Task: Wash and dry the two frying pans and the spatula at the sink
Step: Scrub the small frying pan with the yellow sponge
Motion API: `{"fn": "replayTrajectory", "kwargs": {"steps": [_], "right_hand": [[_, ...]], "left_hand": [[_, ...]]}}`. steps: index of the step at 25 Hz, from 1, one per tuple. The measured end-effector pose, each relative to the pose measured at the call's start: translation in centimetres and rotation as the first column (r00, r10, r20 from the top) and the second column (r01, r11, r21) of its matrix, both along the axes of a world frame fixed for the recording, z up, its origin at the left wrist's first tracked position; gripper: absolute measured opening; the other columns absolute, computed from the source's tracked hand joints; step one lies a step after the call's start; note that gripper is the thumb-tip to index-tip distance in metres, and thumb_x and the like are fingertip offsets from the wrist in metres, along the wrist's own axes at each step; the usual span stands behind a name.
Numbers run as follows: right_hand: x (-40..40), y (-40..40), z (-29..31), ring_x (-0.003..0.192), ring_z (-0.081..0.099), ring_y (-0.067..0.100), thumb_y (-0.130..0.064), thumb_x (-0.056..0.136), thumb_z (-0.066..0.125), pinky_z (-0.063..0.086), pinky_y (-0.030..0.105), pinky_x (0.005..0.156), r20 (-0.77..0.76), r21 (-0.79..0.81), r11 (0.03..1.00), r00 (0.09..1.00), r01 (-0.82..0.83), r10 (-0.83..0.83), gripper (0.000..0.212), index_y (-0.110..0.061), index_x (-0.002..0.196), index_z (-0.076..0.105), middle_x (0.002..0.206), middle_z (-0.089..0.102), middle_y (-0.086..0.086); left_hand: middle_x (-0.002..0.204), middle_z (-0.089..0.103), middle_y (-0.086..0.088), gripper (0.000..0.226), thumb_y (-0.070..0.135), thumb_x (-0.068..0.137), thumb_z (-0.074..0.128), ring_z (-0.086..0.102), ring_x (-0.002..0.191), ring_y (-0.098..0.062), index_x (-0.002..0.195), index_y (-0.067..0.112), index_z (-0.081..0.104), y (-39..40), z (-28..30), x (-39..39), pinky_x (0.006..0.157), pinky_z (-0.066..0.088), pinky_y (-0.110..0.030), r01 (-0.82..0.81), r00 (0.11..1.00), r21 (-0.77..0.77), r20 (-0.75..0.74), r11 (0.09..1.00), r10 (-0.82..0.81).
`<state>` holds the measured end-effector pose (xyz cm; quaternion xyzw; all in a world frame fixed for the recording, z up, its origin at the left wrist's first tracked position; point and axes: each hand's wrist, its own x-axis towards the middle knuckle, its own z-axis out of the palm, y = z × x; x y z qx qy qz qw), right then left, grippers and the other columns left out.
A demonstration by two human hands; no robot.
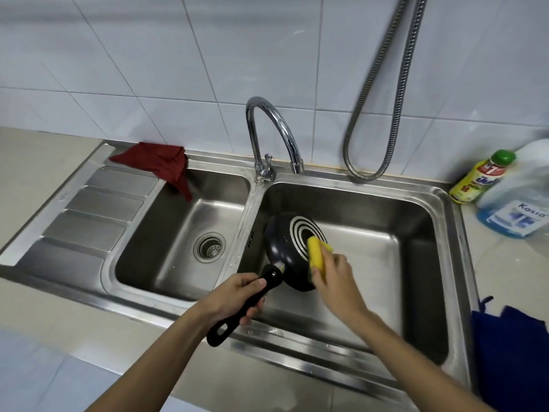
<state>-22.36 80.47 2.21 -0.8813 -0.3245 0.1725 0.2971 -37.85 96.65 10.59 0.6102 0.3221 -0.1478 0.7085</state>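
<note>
Left hand (234, 295) curled round black handle of frying pan (292, 251), pan tilted on edge over right basin of sink (445, 221), underside facing right. Right hand (335, 278) grips yellow sponge (316, 258), pressed against pan's ringed base. Red cloth (162, 163) draped over left basin's far corner. Dish soap bottle (481, 176) on table at right.

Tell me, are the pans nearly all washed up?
Not yet. Nothing looks finished. Right now the left hand grips one black frying pan by its handle over the right basin, while the right hand scrubs its underside with a yellow sponge. The other pan and spatula aren't in view, and drying remains.
</note>
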Motion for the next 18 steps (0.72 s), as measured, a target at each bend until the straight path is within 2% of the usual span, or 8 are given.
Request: {"fn": "replayTrajectory", "kwargs": {"steps": [2,5,7,9,11,12,15,18], "right_hand": [[-2.5,0.5,1.2,0.109,0.048,0.025,-0.034,0.095,0.048,0.042,0.03,0.089,0.136,0.045,0.995,0.987,-0.094,0.087,0.059,-0.017,0.148,0.029,0.126,0.044,0.012],[-0.8,3.5,1.7,0.102,0.052,0.034,-0.039,0.087,0.042,0.047,0.039,0.086,0.341,0.061,0.994,0.938,-0.092,0.066,0.059,-0.014,0.14,0.042,0.118,0.051,0.017],[2.7,5.6,1.7,0.102,0.052,0.039,-0.036,0.088,0.044,0.045,0.042,0.089,0.262,0.04,0.999,0.965,-0.02,0.009,0.055,-0.017,0.139,0.044,0.115,0.053,0.02],[6.1,6.0,0.5,0.11,0.049,0.04,-0.035,0.092,0.046,0.041,0.042,0.094,0.04,-0.028,0.997,0.997,0.065,-0.064,0.051,-0.023,0.141,0.041,0.117,0.052,0.023],[7.8,4.3,-1.3,0.115,0.048,0.041,-0.039,0.093,0.043,0.04,0.041,0.095,-0.16,-0.106,0.981,0.971,0.161,-0.177,0.05,-0.025,0.141,0.041,0.121,0.052,0.024],[7.7,3.0,-1.6,0.114,0.049,0.041,-0.039,0.094,0.042,0.04,0.041,0.094,-0.198,-0.129,0.969,0.952,0.212,-0.235,0.049,-0.024,0.14,0.041,0.121,0.053,0.024],[2.6,0.6,-0.8,0.106,0.051,0.034,-0.032,0.093,0.049,0.041,0.036,0.088,-0.159,0.001,0.979,0.967,0.203,-0.2,0.054,-0.023,0.144,0.036,0.116,0.05,0.017],[-4.3,0.6,1.7,0.11,0.043,0.018,-0.032,0.092,0.054,0.041,0.027,0.09,0.092,0.119,0.993,0.996,-0.002,-0.009,0.061,-0.024,0.147,0.031,0.126,0.039,0.008]], "left_hand": [[0.058,0.054,-0.004,0.025,0.017,0.102,0.042,0.044,0.039,-0.012,0.082,0.005,0.046,-0.3,-0.7,-0.4,0.034,0.037,-0.02,-0.003,0.999,0.006,-0.034,1.0,0.003],[0.065,0.052,-0.007,0.024,0.02,0.101,0.045,0.044,0.043,-0.015,0.08,0.009,0.047,-0.8,-0.6,-1.0,0.036,0.038,-0.022,0.116,0.991,0.12,-0.087,0.986,-0.106],[0.067,0.05,-0.009,0.025,0.021,0.101,0.046,0.044,0.045,-0.016,0.079,0.01,0.047,-0.9,-0.1,-1.2,0.036,0.038,-0.023,0.184,0.981,0.18,-0.097,0.966,-0.169],[0.065,0.051,-0.007,0.025,0.021,0.101,0.045,0.045,0.043,-0.014,0.079,0.009,0.047,-0.9,0.5,-1.4,0.036,0.039,-0.023,0.18,0.983,0.174,-0.074,0.968,-0.17],[0.058,0.053,-0.002,0.026,0.021,0.102,0.044,0.044,0.039,-0.012,0.08,0.008,0.047,-0.9,1.2,-1.4,0.036,0.037,-0.021,0.12,0.992,0.131,-0.045,0.984,-0.115],[0.053,0.054,0.001,0.026,0.02,0.103,0.043,0.044,0.037,-0.01,0.08,0.007,0.047,-0.8,1.4,-1.3,0.035,0.036,-0.02,0.09,0.996,0.122,-0.035,0.988,-0.086],[0.052,0.054,0.001,0.027,0.018,0.103,0.041,0.043,0.035,-0.009,0.08,0.006,0.045,-0.8,1.2,-0.7,0.032,0.035,-0.019,0.024,1.0,0.103,-0.011,0.994,-0.023],[0.063,0.052,-0.006,0.023,0.018,0.103,0.043,0.043,0.039,-0.011,0.082,0.006,0.045,-1.2,0.2,-0.4,0.033,0.036,-0.019,-0.01,0.999,0.076,-0.041,0.997,0.014]]}}
